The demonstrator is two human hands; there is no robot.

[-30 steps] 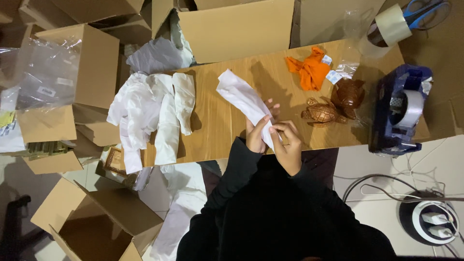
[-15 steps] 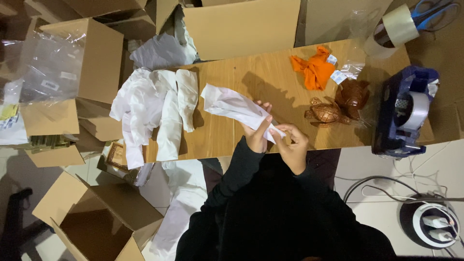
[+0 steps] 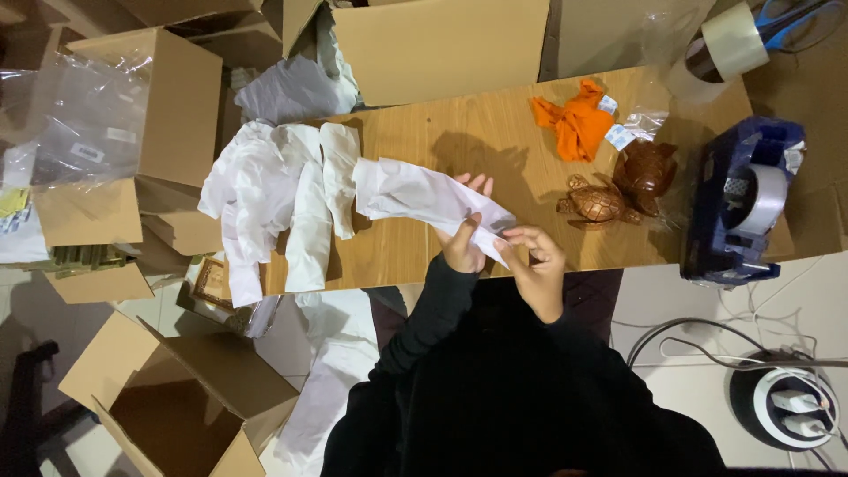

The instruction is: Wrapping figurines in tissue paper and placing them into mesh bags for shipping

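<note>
A person's left hand [image 3: 461, 240] and right hand [image 3: 533, 258] pinch a white paper wrapping [image 3: 424, 196] over the desk [image 3: 459, 132], left of two unwrapped wooden turtles [image 3: 618, 187], apparently still awaiting packing.

**Both hands on the white wrap**

The left hand [image 3: 461, 237] and right hand [image 3: 533, 263] pinched one end of a white paper-wrapped bundle [image 3: 415, 196] over the wooden table [image 3: 495, 132]. Just right of them sat two brown turtle figurines [image 3: 618, 187], with an orange cloth [image 3: 576, 122] beyond and a blue tape dispenser [image 3: 745, 201] at the table's edge.
</note>
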